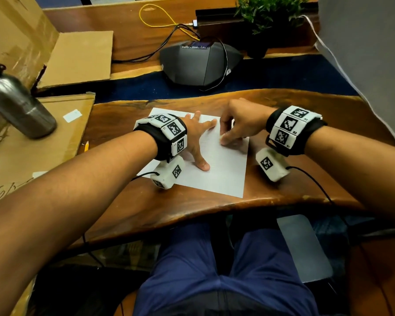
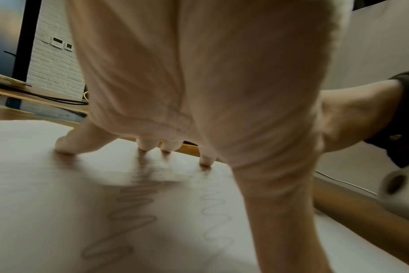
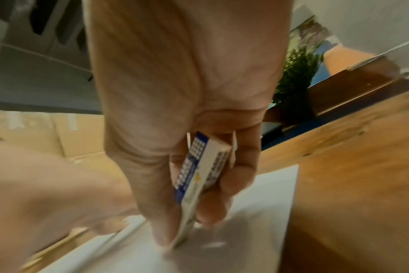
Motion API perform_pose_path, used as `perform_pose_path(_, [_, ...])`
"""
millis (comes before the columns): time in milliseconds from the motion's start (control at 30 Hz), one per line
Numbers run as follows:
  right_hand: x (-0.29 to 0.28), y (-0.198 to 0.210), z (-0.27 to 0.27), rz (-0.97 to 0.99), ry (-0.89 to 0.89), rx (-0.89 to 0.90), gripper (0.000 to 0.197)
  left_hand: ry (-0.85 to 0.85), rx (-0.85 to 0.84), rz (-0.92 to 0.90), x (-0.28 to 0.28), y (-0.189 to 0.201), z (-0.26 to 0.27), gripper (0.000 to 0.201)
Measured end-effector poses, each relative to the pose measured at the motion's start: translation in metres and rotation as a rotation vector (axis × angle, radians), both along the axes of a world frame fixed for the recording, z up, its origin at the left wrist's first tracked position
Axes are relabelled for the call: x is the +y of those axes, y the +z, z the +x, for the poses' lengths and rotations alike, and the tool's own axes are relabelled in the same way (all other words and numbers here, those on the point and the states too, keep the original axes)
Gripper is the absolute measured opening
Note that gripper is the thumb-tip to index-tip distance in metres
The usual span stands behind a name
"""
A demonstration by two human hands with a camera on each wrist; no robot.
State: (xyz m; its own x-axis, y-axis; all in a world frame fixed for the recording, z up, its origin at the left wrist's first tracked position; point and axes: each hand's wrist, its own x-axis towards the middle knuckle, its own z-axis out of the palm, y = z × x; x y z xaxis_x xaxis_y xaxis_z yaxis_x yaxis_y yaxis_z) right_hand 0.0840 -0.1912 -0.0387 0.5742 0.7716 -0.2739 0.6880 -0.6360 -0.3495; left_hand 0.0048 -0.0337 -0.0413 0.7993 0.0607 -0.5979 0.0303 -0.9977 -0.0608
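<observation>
A white sheet of paper (image 1: 214, 172) lies on the wooden desk (image 1: 306, 179), with pencil zigzag lines (image 2: 133, 208) drawn on it. My left hand (image 1: 196, 137) presses flat on the sheet (image 2: 47, 212), fingers spread and straight. My right hand (image 1: 235, 124) pinches a white eraser in a blue-and-white sleeve (image 3: 199, 177) between thumb and fingers. The eraser's lower end touches the paper (image 3: 257, 212) near its far right part. In the head view the eraser is mostly hidden by the fingers.
A steel bottle (image 1: 16, 101) stands on cardboard (image 1: 32, 151) at the left. A dark conference phone (image 1: 198, 62) with cables sits behind the desk, and a potted plant (image 1: 267, 17) at the back right. The desk's front edge (image 1: 214, 215) is near my lap.
</observation>
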Motion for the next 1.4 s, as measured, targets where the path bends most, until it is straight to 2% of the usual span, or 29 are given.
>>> perform_pose_path(133, [-0.004,-0.004,0.010,0.131,-0.123,-0.142,0.016,-0.003,-0.007,-0.002,0.000,-0.001,-0.001,0.147])
perform_pose_path(267, [0.001,-0.001,-0.001,0.016,0.032,-0.004,0.015,-0.010,0.000,0.013,-0.001,0.000,0.000,0.145])
perform_pose_path(433, [0.002,-0.002,0.008,0.090,-0.074,-0.148,0.014,-0.018,-0.017,0.011,0.001,-0.001,0.000,0.146])
perform_pose_path(567, [0.007,-0.001,-0.006,0.008,0.065,-0.017,0.015,-0.019,-0.008,0.006,0.002,0.000,-0.002,0.146])
perform_pose_path(733, [0.003,0.002,0.008,0.088,-0.087,-0.124,0.013,-0.027,-0.001,0.013,0.002,0.000,-0.001,0.150])
perform_pose_path(867, [0.008,0.000,-0.008,-0.002,0.055,-0.016,0.015,-0.017,0.009,0.009,0.002,0.003,-0.001,0.144])
perform_pose_path(1000, [0.006,0.002,0.005,0.070,-0.079,-0.107,0.015,-0.021,0.003,0.013,0.001,0.001,-0.001,0.146])
perform_pose_path(1067, [0.009,-0.001,0.000,0.075,-0.047,-0.107,0.014,-0.015,0.003,0.014,0.002,0.001,-0.002,0.145])
perform_pose_path(1167, [0.012,0.001,-0.008,-0.008,0.046,-0.009,0.014,-0.010,0.007,0.014,0.001,0.002,-0.002,0.142])
perform_pose_path(1300, [0.008,0.003,0.004,0.067,-0.076,-0.130,0.014,-0.011,0.011,0.002,0.000,0.002,-0.001,0.144])
perform_pose_path(1400, [0.012,-0.002,-0.010,0.031,0.025,-0.050,0.014,-0.011,-0.001,0.009,0.002,0.001,-0.002,0.145])
